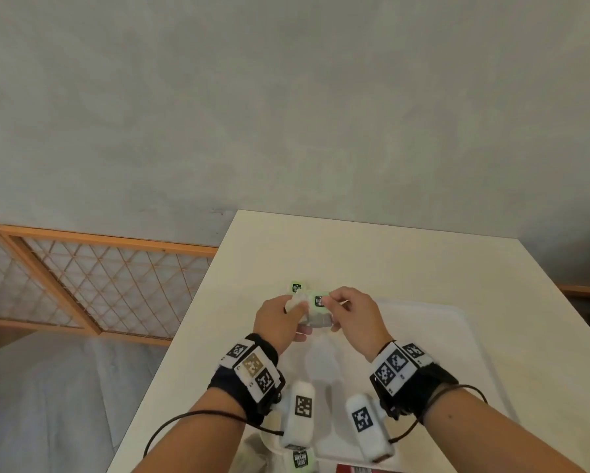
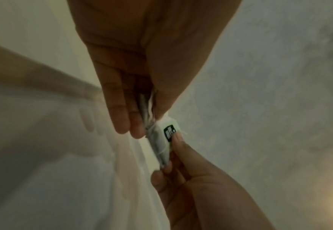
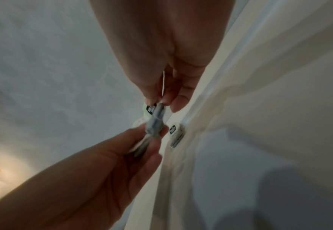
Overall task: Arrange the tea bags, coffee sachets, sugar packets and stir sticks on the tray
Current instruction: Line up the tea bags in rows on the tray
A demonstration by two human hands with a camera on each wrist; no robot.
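head view: the left hand (image 1: 277, 319) and right hand (image 1: 353, 317) meet above a white tray (image 1: 457, 353), both pinching one tea bag (image 1: 315, 314) between thumb and fingertips. its green tag (image 1: 319, 301) sits under the right thumb. another green-tagged tea bag (image 1: 297, 287) lies just beyond the fingertips on the white table (image 1: 389, 261).
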